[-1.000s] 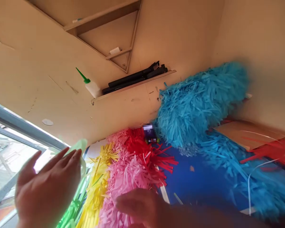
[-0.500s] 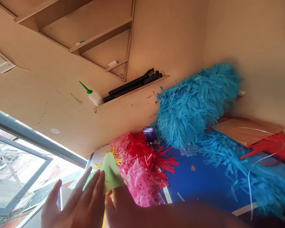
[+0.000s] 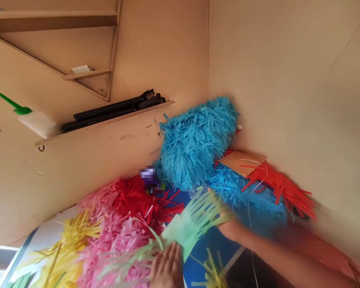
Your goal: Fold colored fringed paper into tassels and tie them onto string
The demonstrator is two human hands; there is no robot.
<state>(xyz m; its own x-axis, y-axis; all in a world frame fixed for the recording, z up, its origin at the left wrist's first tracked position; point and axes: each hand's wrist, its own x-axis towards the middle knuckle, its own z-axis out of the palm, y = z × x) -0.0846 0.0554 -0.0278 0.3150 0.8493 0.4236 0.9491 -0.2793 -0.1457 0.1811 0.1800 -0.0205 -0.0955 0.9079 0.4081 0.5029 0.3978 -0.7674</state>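
Observation:
A light green sheet of tissue paper (image 3: 184, 226), its ends cut into fringe, stretches between my two hands. My left hand (image 3: 167, 266), back toward me and fingers close together, grips its lower middle; the thumb is hidden. Further right, my right hand (image 3: 229, 225) is closed at the fringed strips of the other end, slightly blurred. More pale green strips trail to the left of my left hand, over the pink fringed paper (image 3: 123, 236). Below the sheet lies the blue table top (image 3: 202, 252).
Yellow (image 3: 78, 230), red (image 3: 132, 202) and blue fringed paper (image 3: 195, 144) is heaped along the wall. Brown cardboard (image 3: 243, 160) and red strips (image 3: 283, 188) lie at right. A wall shelf (image 3: 108, 123) holds black rods (image 3: 114, 110) and a green-tipped white bottle (image 3: 37, 122).
My view has swung right. My right hand has moved out to the right, away from my left hand, and the green paper, bunched near my hands before, is now spread between them.

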